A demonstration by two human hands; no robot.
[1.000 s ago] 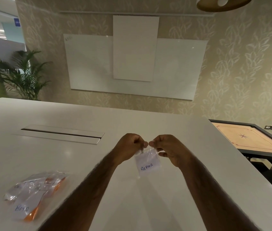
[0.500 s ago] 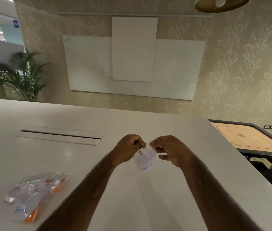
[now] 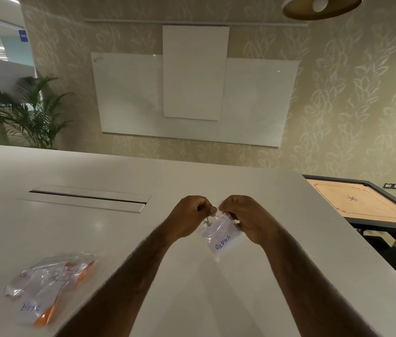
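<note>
A pale counter (image 3: 95, 239) fills the foreground, with a long flap hatch (image 3: 87, 198) set flush in its left half. The wall (image 3: 350, 105) behind has beige leaf-patterned paper, a wide whiteboard (image 3: 129, 93) and a smaller white panel (image 3: 195, 71) over it. A potted palm (image 3: 31, 113) stands beyond the counter's far left corner, a carrom board (image 3: 362, 203) off its right edge, and a pendant lamp (image 3: 321, 6) hangs overhead.

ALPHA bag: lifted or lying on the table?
Lifted: left hand and right hand pinch the ALPHA bag at its top; it hangs above the table.
</note>
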